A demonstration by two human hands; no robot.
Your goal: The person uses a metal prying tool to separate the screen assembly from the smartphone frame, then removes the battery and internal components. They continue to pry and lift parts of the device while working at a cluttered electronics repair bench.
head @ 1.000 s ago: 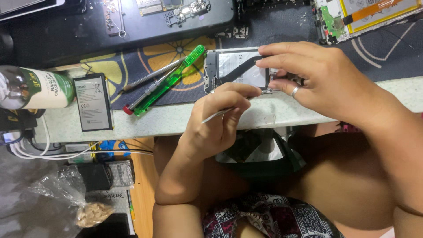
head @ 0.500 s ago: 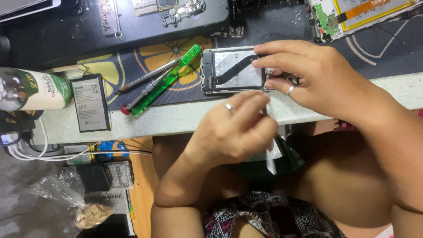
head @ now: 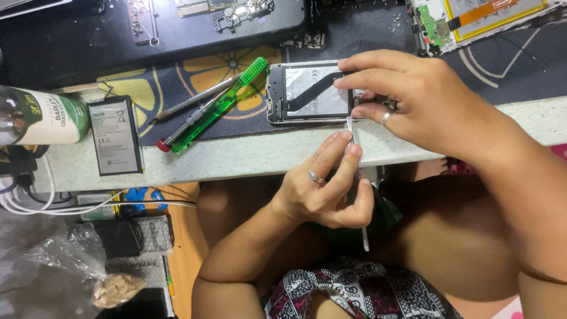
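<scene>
Nearest, the left hand [head: 322, 192] has its grip pinched on a thin white tool [head: 357, 177], whose long axis runs near-to-far with the tip pointing far, at the near edge of the opened phone [head: 310, 91]. The phone lies long axis left-right on the surface [head: 236, 156], just beyond that tip. The right hand [head: 413, 97] clamps the phone's right end, fingers over its back, so it is the nearer hand.

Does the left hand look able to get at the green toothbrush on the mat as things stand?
Probably yes. The left hand is by the counter edge, and the green toothbrush lies up and to its left with only bare counter between. But that hand holds a thin white tool, so it isn't free.
</scene>
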